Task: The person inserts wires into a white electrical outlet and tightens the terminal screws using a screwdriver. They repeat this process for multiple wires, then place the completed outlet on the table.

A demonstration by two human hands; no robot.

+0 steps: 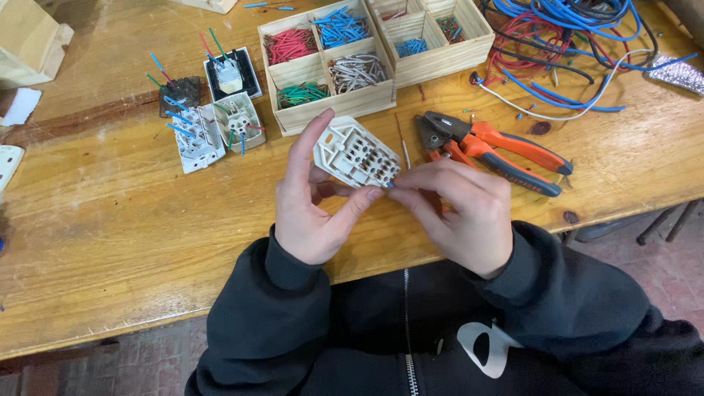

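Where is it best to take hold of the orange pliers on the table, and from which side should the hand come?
Grip the pliers by the two orange handles, coming from the right. The handles point right toward the table edge and lie free, while the dark jaws point left, close to the right hand and the white socket part held by the left hand.

The single view comes from a camera worn on the person's head, looking steeply down and forward over dark hooded sleeves onto a worn yellow wooden workbench (110,220), whose near edge runs slantwise across the lower frame. It sits close, with the left hand (308,213) and right hand (462,213) near the middle. At the top edge, compartmented pale wooden boxes (367,81) and a tangle of blue and red cables (572,29) are cut off.
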